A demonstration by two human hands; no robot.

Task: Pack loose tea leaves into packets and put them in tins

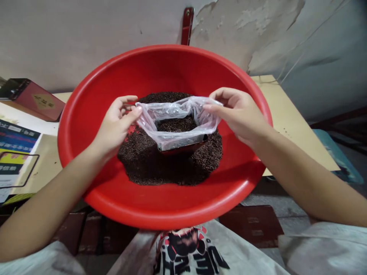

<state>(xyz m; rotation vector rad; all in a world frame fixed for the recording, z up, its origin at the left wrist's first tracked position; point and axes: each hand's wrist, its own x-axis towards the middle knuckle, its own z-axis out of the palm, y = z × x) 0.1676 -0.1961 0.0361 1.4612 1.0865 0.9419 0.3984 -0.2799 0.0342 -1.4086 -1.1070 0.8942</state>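
Note:
A thin clear plastic bag (177, 135) lines a small dark box (183, 148), its mouth spread wide above the box's rim. Dark brown grains (176, 124) lie inside the bag. My left hand (116, 124) pinches the bag's left edge between thumb and fingers. At the right edge, my right hand (236, 112) grips the film the same way. The box stands on a heap of the same dark grains (143, 164) in a large red basin (160, 206). Its lower part is in shadow, so how deep it sits is unclear.
A tall reddish box (40, 101) with a gold label stands left of the basin. Printed sheets (14, 152) lie at the left. Pale board (295, 126) covers the table on the right. A teal stool (338, 156) is beyond it, and a peeling wall (114, 34) rises behind.

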